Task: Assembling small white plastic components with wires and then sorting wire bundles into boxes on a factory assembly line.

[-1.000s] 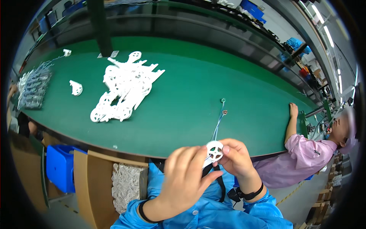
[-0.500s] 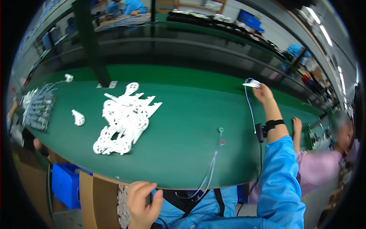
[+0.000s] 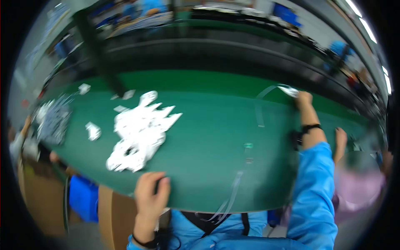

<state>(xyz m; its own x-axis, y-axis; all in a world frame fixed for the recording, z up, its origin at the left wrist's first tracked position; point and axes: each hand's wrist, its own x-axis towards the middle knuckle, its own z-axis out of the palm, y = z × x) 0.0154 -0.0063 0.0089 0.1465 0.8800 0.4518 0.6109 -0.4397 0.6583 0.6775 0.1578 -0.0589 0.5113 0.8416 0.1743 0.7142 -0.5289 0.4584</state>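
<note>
Stretched out to the far right, my right hand (image 3: 305,100) pinches a white plastic part (image 3: 287,89). A thin pale wire (image 3: 259,104) trails from that part down over the green table. My left hand (image 3: 152,192) is over the table's near edge, just below a heap of white plastic parts (image 3: 139,129); its fingers are loosely bent and apart, with nothing visible in them. One more white part (image 3: 93,131) lies left of the heap. Two thin cables (image 3: 234,189) with a green connector (image 3: 248,145) and a brownish connector (image 3: 249,160) run off the front edge. Motion blurs the picture.
A bundle of grey wired pieces (image 3: 55,120) lies at the table's left end. A dark green post (image 3: 98,54) rises behind the heap. At the right, a person in pink (image 3: 359,187) sits close to my arm. Below stand a blue bin (image 3: 83,198) and a cardboard box (image 3: 118,214).
My left hand has moved up and forward over the table edge. My right hand, still holding the white part, has shifted right, and its wire now swings to the left. The whole view has shifted slightly.
</note>
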